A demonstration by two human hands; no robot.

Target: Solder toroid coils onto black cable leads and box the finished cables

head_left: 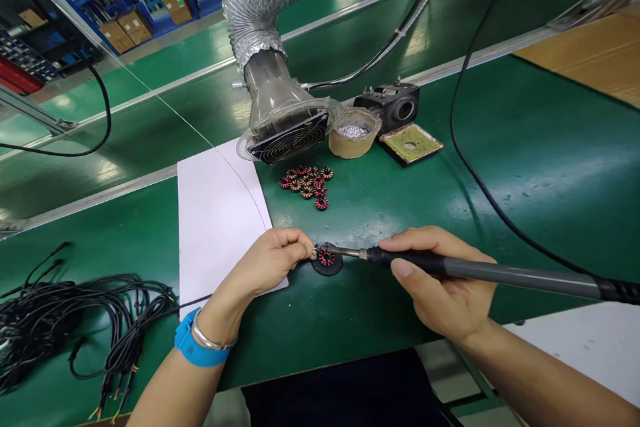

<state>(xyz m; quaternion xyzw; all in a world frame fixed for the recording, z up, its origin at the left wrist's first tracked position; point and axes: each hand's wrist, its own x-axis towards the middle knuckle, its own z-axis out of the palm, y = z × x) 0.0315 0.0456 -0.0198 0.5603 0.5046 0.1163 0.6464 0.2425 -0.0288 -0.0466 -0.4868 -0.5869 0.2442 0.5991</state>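
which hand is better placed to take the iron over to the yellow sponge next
Right, most likely: the right hand holds the soldering iron, and the yellow sponge lies farther back on that side. The left hand is at the wound ring, seemingly pinching wire ends.

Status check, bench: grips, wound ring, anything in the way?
Left grip pinching wire ends. Right grip holding soldering iron, tip at wound ring. Ring on black disc. No obstruction seen.
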